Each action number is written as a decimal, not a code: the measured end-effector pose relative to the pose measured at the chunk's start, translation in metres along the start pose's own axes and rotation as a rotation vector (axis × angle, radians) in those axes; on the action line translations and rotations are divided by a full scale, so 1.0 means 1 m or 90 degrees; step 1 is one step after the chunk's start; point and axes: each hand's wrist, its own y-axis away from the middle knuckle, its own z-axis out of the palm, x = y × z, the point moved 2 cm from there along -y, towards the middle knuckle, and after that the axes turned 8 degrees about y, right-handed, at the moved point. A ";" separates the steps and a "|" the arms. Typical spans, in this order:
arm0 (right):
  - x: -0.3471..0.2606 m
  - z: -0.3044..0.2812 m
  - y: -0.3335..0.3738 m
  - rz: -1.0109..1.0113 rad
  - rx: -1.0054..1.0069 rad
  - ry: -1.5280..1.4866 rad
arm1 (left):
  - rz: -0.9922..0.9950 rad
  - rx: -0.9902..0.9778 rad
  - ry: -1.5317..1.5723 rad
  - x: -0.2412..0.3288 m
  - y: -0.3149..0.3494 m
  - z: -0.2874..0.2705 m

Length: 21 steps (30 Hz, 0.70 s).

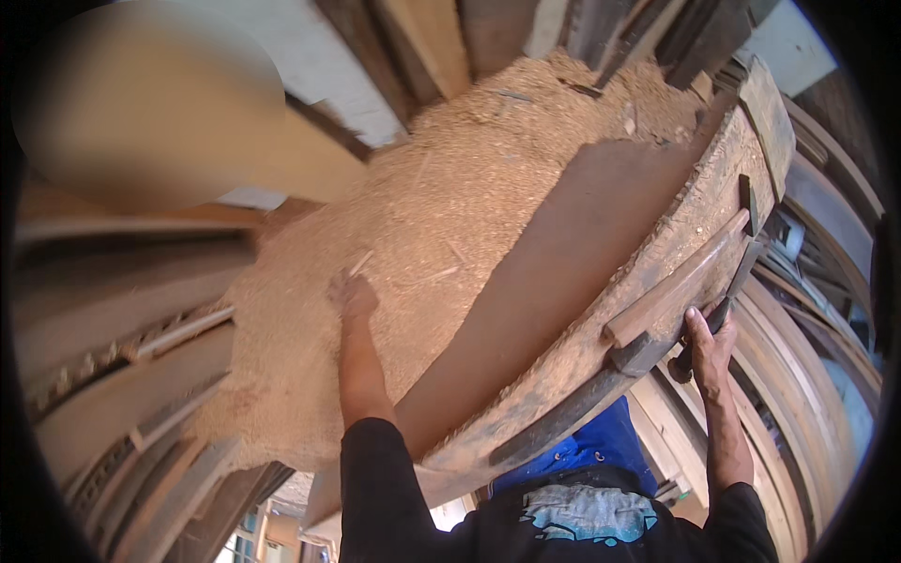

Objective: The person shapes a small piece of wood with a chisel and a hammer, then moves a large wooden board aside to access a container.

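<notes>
Work in hand looks like handling loose wood shavings [488, 178] with a long brown wooden board [572, 263] tilted beside them. The board runs from near centre to far right, its thick upper edge caked with dust. Right hand [711, 347], at near right, is closed around a dark handle [682, 365] at the board's outer side, next to a wooden bar [676, 280]. Left hand [355, 295] reaches over the shavings, left of the board, fingers partly curled and blurred; cannot tell whether it pinches the thin wood sliver [362, 261] at its fingertips. My judgement: the next move calls for a firm right-hand hold and a left hand wary of splinters.

Surface: shavings lie deep, the ground beneath hidden. Room: tight workshop; timber [122, 281] lines the left, more planks [798, 403] the right.
</notes>
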 end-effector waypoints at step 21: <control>-0.008 -0.007 -0.011 0.097 -0.016 -0.067 | 0.075 0.082 0.167 0.212 -0.079 -0.042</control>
